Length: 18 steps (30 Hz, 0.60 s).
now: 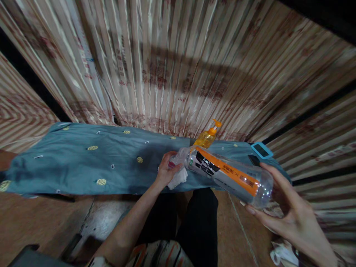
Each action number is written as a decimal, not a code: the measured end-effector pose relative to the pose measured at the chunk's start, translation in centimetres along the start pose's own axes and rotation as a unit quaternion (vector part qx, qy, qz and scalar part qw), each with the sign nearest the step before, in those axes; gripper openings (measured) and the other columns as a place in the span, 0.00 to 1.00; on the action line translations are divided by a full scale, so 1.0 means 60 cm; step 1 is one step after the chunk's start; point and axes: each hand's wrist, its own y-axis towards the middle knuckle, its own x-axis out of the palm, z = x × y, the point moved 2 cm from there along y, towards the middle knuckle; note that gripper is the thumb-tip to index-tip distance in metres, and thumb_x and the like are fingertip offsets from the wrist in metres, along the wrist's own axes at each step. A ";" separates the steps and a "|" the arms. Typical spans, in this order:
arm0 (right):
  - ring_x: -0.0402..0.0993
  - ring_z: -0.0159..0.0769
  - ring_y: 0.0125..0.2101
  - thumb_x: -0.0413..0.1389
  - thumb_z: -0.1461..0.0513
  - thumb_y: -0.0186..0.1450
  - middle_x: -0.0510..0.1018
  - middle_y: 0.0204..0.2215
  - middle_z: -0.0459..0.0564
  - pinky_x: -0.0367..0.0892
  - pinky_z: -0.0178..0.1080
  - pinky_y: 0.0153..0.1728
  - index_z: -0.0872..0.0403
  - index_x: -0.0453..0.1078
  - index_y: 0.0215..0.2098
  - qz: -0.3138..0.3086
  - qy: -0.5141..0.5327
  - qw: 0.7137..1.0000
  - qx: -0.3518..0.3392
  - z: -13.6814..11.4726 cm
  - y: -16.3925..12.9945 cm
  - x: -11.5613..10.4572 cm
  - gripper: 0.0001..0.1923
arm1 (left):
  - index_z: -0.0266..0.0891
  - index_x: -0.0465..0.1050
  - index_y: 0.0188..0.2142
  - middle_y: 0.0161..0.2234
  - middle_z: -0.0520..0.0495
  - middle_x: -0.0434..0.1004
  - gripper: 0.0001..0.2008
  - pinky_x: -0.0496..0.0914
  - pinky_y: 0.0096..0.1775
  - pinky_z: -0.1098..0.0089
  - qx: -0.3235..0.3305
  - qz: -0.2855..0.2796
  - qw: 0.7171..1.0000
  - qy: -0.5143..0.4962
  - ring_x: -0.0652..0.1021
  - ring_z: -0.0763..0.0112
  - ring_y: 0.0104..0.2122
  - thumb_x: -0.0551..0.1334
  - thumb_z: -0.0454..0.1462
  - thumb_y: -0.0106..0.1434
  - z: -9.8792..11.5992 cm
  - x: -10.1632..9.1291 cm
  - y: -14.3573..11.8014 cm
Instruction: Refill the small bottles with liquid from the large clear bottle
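Note:
A large clear plastic bottle [228,174] with an orange, black and grey label lies aslant above the table, its narrow end toward the left. My right hand [292,207] grips its base, thumb below and fingers above. My left hand [166,171] is closed around the neck end, where something clear and pinkish shows between the fingers; I cannot make out exactly what it is. A crumpled white tissue [178,178] sits just under my left hand. Behind the bottle's neck stands an orange pump bottle [205,138] with yellow liquid.
A blue-green cloth with yellow patterns [83,159] covers the long, narrow table. At its right end lie a light-blue-framed device [261,150] and a dark flat object [253,160]. A pleated curtain [167,74] hangs behind. White crumpled plastic [283,254] lies on the floor at right.

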 end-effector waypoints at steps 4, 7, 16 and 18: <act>0.79 0.59 0.56 0.65 0.48 0.62 0.74 0.63 0.58 0.75 0.55 0.55 0.45 0.55 0.73 -0.009 -0.001 1.000 0.003 0.005 -0.002 -0.001 0.46 | 0.44 0.76 0.49 0.51 0.44 0.77 0.21 0.73 0.53 0.60 -0.003 0.002 1.000 0.006 0.77 0.59 0.52 0.73 0.42 0.56 -0.001 0.000 -0.001; 0.81 0.57 0.54 0.65 0.48 0.62 0.74 0.63 0.57 0.75 0.53 0.55 0.43 0.55 0.73 -0.014 0.007 1.000 0.001 0.005 -0.001 -0.002 0.45 | 0.45 0.76 0.48 0.50 0.44 0.77 0.21 0.74 0.52 0.61 -0.001 0.006 1.000 0.007 0.78 0.59 0.51 0.73 0.41 0.56 0.000 0.000 -0.001; 0.82 0.56 0.52 0.65 0.48 0.63 0.75 0.62 0.59 0.77 0.52 0.52 0.47 0.55 0.73 -0.007 0.007 1.000 -0.012 -0.002 0.003 0.001 0.45 | 0.44 0.76 0.48 0.49 0.45 0.78 0.21 0.74 0.52 0.62 -0.002 0.011 1.000 0.005 0.78 0.60 0.51 0.74 0.40 0.55 0.001 0.001 -0.001; 0.82 0.56 0.53 0.65 0.49 0.63 0.74 0.63 0.59 0.77 0.51 0.52 0.48 0.55 0.73 -0.014 0.005 1.000 -0.009 0.001 0.002 0.000 0.45 | 0.44 0.76 0.48 0.49 0.45 0.78 0.22 0.74 0.52 0.61 -0.004 0.010 1.000 0.004 0.78 0.60 0.51 0.74 0.40 0.54 0.000 0.001 -0.001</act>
